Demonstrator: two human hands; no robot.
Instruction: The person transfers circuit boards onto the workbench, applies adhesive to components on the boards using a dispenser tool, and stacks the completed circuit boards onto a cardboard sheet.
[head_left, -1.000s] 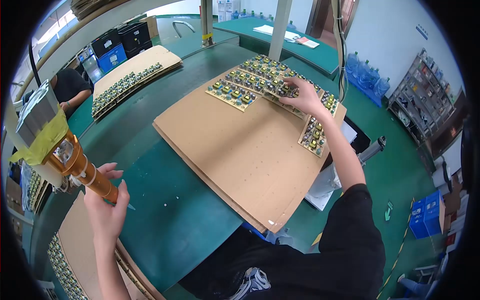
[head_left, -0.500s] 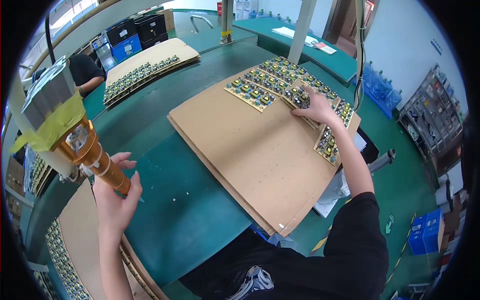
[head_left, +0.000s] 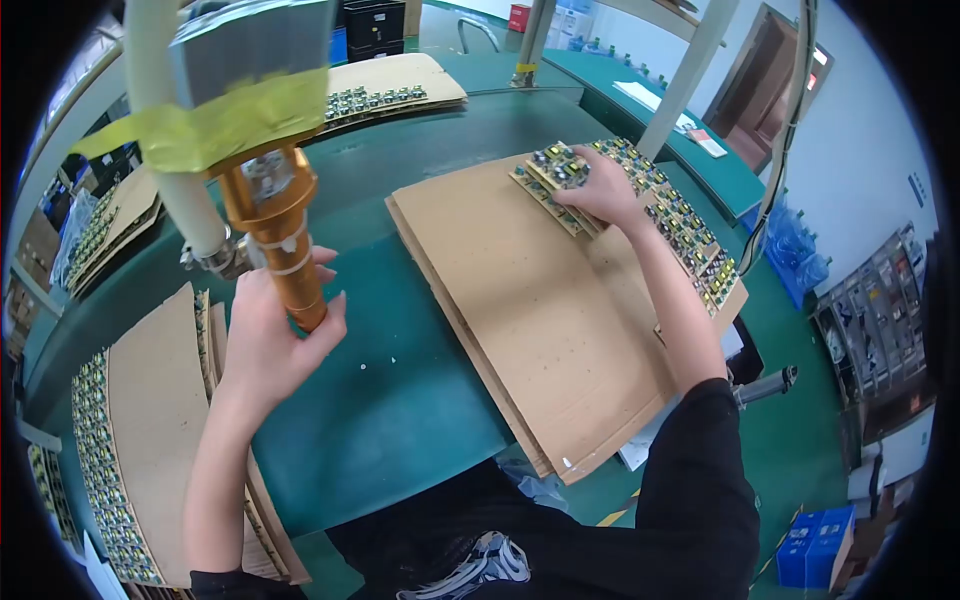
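My left hand (head_left: 275, 345) is wrapped round the lower end of an orange metal tool (head_left: 290, 262), below yellow tape and a finned grey block. Over the back edge of a large cardboard sheet (head_left: 540, 320), my right hand (head_left: 603, 195) grips a circuit board panel (head_left: 558, 166) with small parts on it. Just under that panel lies another panel (head_left: 545, 203), partly hidden. Rows of similar panels (head_left: 690, 230) stand along the right back edge of the sheet, partly behind my right forearm.
Left of the green work mat (head_left: 380, 400) lies a cardboard stack (head_left: 160, 400) with boards at its outer edge. More board stacks lie at the back (head_left: 400, 75) and far left (head_left: 125, 220). A white post (head_left: 690, 80) rises behind the sheet; a grey tube (head_left: 765, 387) juts out at right.
The view has turned left. My right hand has moved to the left along the back of the sheet and a panel is now lifted in it. My left hand stays at the orange tool.
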